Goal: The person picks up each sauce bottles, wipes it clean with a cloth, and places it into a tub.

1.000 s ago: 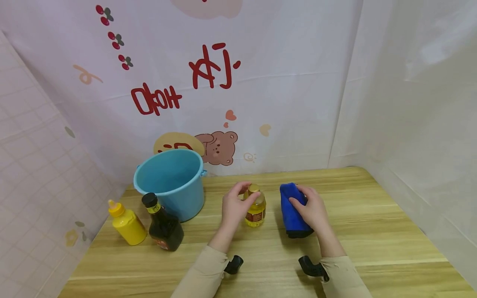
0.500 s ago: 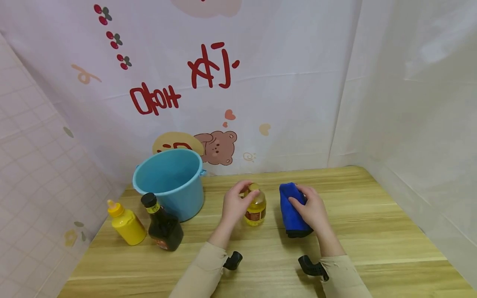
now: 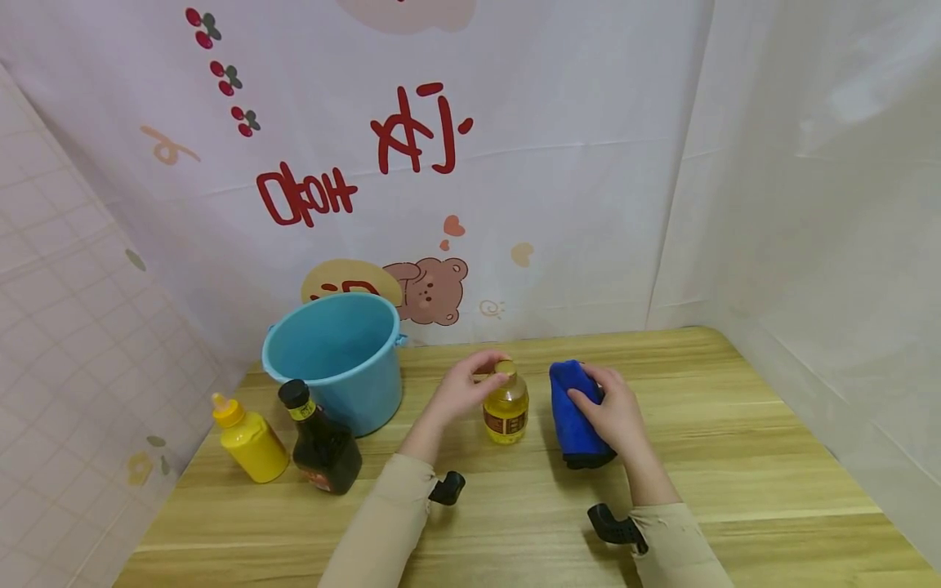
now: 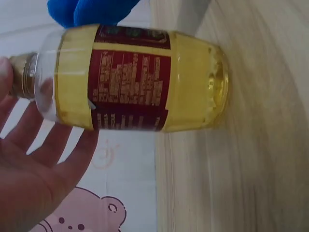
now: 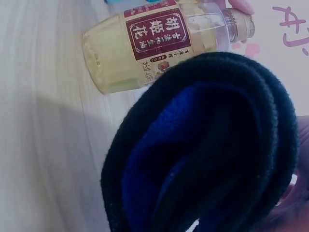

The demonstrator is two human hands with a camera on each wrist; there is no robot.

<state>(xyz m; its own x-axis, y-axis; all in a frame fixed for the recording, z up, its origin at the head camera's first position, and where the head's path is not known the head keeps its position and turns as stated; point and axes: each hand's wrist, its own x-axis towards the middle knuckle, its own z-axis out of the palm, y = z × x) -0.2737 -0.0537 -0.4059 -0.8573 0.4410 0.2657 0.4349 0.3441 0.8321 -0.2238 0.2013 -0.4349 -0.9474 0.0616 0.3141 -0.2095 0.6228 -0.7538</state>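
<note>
A small bottle of golden cooking oil (image 3: 506, 418) with a dark red label stands upright on the wooden table. My left hand (image 3: 461, 390) pinches its gold cap (image 4: 21, 76) between thumb and fingers, the other fingers spread behind the bottle's neck and shoulder in the left wrist view. To the right, my right hand (image 3: 616, 410) grips a folded blue cloth (image 3: 576, 420) with a black edge, thumb in front and fingers behind. The right wrist view looks into the cloth's rolled folds (image 5: 164, 125), which overlap part of the bottle.
A light blue bucket (image 3: 382, 384) stands at the back left. In front of it are a dark sauce bottle (image 3: 327, 453) with a black cap and a yellow squeeze bottle (image 3: 255, 447). A printed sheet (image 3: 588, 204) hangs behind the wooden table (image 3: 742, 457).
My left forearm has swung out to the left. The oil bottle has turned, showing more of its label, and shifted slightly right. My right hand and the cloth have hardly moved.
</note>
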